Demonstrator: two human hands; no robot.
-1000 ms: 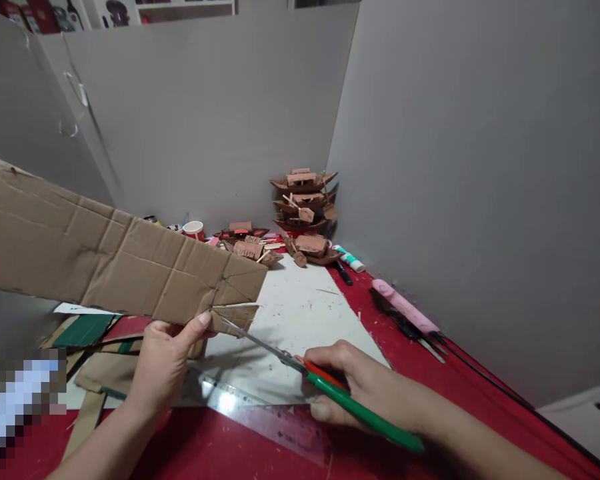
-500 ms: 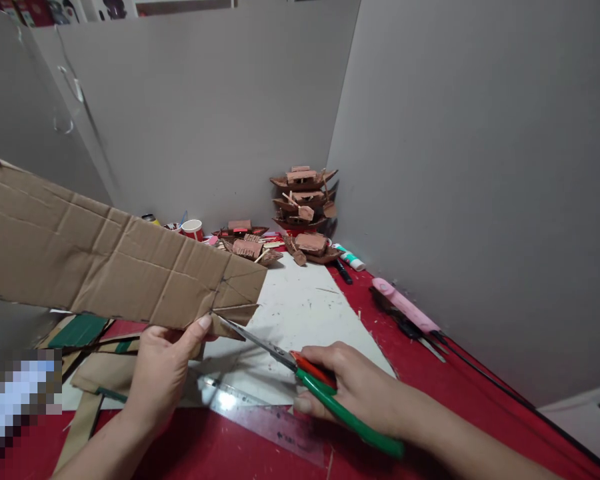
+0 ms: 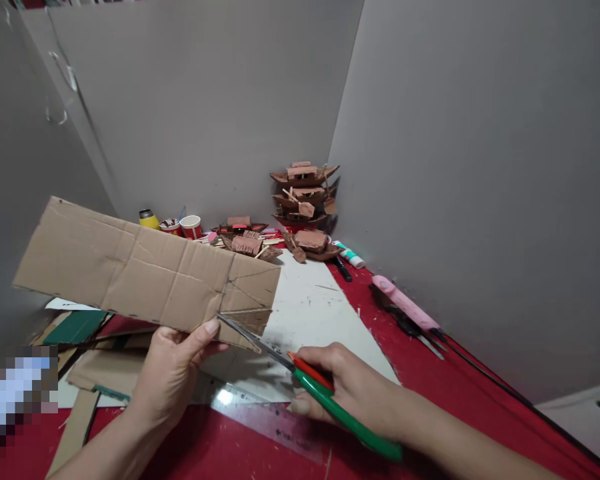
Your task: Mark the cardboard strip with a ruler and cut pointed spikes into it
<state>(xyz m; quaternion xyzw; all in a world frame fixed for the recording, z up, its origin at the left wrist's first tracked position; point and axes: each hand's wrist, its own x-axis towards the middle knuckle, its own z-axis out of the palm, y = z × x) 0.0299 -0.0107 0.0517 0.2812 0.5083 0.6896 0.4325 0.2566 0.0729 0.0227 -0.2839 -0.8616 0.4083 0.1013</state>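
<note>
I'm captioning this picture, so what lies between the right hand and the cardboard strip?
The scissors: their handles are in the right hand, and their blades reach the cardboard strip beside the left hand, as the head view shows.

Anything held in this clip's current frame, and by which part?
Left hand: the cardboard strip, by its lower edge near the marked end. Right hand: the scissors, by the handles.
</note>
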